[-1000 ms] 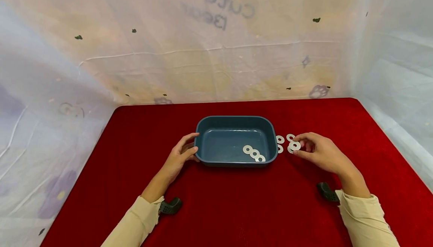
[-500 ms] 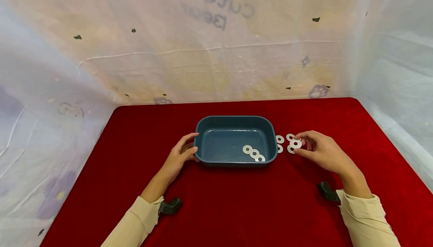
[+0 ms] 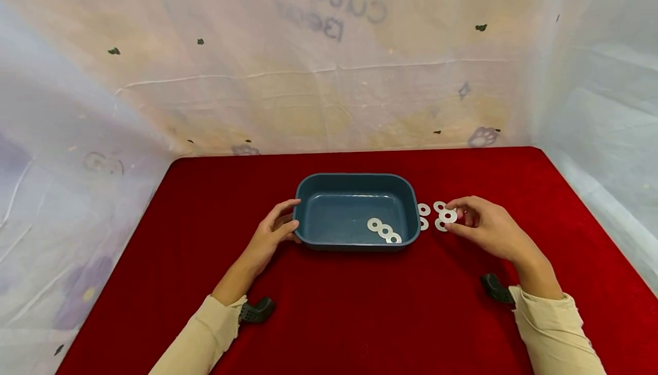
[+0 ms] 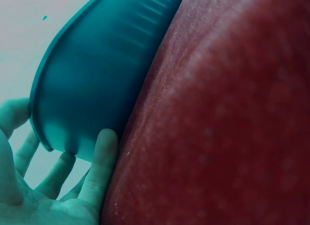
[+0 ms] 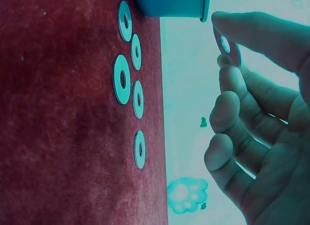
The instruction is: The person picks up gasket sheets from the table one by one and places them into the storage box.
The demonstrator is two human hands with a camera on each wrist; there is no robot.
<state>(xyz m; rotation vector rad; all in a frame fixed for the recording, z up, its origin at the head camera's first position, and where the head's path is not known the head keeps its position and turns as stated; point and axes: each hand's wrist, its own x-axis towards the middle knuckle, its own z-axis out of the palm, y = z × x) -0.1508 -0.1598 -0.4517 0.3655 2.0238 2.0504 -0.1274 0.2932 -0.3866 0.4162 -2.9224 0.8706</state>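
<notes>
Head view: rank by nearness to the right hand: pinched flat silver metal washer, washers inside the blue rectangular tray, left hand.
1. Pinched flat silver metal washer: in right hand.
2. Washers: inside the blue rectangular tray, right side.
3. Left hand: at the tray's left end.

Cloth (image 3: 360, 306) lies open on the near side, between two sleeves (image 3: 200, 335). The tray (image 3: 334, 215) can be entered from above; the left hand (image 3: 269, 235) blocks its left end. Off its right end lie loose washers (image 5: 122, 96), the right hand (image 3: 488, 226) just above. A wall (image 3: 329, 107) closes the far side.
</notes>
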